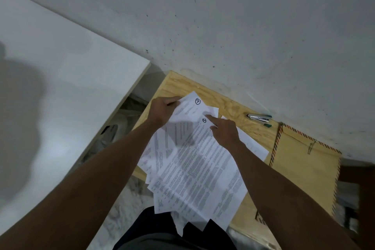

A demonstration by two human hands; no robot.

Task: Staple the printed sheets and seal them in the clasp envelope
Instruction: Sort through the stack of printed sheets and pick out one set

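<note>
Lying fanned across the plywood table [233,105], the printed sheets [194,160] overhang its near edge. The left hand [162,110] pinches the far corner of the sheet marked 2, while the right hand [224,131] presses an extended forefinger beside the circled 1. Stapler [258,118] and clasp envelope [304,166] rest to the right.

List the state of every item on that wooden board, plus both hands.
Printed sheets: loose, fanned out, not yet stapled.
Sheet marked 2: top corner lifted, pinched by left hand.
Right hand: forefinger pressing the sheet marked 1.
Stapler: lying untouched by the wall.
Clasp envelope: flat, empty-looking, untouched.
</note>
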